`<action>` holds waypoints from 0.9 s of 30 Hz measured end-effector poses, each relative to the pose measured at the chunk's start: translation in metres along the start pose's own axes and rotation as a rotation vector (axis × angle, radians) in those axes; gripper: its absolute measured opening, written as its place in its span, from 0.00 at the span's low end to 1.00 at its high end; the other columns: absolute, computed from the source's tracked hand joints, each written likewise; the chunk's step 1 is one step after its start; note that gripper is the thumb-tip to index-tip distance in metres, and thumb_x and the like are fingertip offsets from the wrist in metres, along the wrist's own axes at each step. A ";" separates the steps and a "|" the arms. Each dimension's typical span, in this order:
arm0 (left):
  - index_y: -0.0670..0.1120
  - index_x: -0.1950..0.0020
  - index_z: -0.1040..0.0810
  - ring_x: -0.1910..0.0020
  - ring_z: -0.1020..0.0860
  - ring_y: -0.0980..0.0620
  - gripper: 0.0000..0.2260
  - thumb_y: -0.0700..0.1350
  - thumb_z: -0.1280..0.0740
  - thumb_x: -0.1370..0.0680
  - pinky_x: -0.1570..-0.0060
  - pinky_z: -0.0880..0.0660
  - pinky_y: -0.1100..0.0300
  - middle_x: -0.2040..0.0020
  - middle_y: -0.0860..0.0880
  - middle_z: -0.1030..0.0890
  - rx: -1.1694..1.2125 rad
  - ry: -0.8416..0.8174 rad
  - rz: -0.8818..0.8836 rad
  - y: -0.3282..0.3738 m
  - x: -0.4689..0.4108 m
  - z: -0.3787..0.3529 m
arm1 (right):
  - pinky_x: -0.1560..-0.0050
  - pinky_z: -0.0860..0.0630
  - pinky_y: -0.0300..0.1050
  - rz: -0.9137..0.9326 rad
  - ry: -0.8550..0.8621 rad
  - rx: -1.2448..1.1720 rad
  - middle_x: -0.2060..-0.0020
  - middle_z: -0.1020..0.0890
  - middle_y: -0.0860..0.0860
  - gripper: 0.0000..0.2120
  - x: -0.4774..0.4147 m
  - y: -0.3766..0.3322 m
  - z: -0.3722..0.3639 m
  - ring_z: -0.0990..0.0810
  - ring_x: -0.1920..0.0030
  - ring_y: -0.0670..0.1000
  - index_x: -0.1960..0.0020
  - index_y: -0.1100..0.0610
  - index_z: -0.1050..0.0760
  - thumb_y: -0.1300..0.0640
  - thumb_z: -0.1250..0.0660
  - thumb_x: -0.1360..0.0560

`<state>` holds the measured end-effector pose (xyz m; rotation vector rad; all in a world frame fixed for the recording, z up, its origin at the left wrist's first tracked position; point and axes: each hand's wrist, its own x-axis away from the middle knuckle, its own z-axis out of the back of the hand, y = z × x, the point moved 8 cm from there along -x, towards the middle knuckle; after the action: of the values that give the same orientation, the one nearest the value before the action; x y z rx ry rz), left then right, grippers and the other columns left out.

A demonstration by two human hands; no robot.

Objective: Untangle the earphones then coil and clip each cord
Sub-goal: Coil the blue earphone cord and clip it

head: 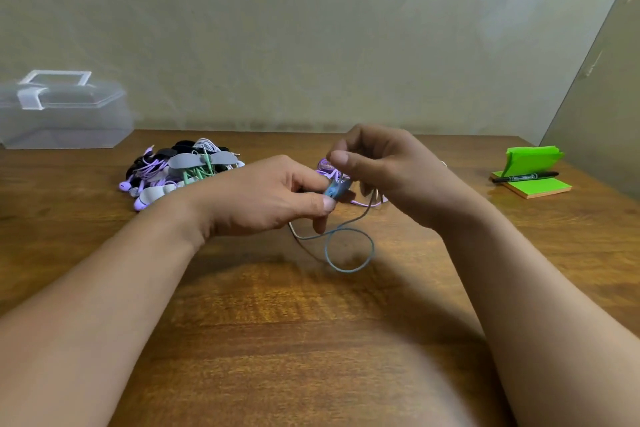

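Observation:
My left hand pinches a small blue part of a blue-grey earphone cord between thumb and fingers. From there the blue-grey cord hangs down and forms a loop on the wooden table. My right hand hovers just right of the left, fingers curled, pinching the upper strand of the same cord. Behind my hands lies a purple earphone cord, partly hidden. At the back left sits a pile of clipped earphones in purple, green, white and black with grey clips.
A clear plastic box with a handle stands at the far left against the wall. At the right lie a green sticky-note pad with raised sheets and a black marker on it. The wall closes in on the right.

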<state>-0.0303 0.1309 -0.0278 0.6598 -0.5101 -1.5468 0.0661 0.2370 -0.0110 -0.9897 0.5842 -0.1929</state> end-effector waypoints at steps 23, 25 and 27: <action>0.53 0.46 0.15 0.42 0.19 0.60 0.07 0.51 0.33 0.18 0.35 0.24 0.55 0.45 0.63 0.16 -0.019 0.625 0.160 -0.045 0.001 0.048 | 0.66 0.33 0.40 -0.051 -0.086 0.381 0.69 0.24 0.46 0.13 0.006 -0.008 -0.037 0.30 0.70 0.43 0.48 0.54 0.16 0.47 0.35 0.16; 0.56 0.42 0.17 0.44 0.17 0.50 0.10 0.53 0.35 0.20 0.39 0.23 0.48 0.47 0.54 0.14 -0.149 0.547 0.185 -0.046 0.000 0.042 | 0.68 0.34 0.40 0.001 -0.002 0.384 0.70 0.23 0.48 0.10 0.004 -0.016 -0.028 0.30 0.70 0.44 0.51 0.54 0.16 0.49 0.32 0.17; 0.53 0.46 0.15 0.51 0.18 0.51 0.10 0.50 0.36 0.20 0.44 0.23 0.46 0.53 0.52 0.14 -0.195 0.438 0.166 -0.040 0.000 0.036 | 0.65 0.32 0.45 0.008 0.111 0.349 0.68 0.20 0.51 0.09 0.002 -0.018 -0.013 0.28 0.69 0.47 0.52 0.53 0.16 0.51 0.31 0.18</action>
<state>-0.0839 0.1320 -0.0287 0.7574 -0.0798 -1.2293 0.0626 0.2171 -0.0018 -0.6411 0.6306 -0.3323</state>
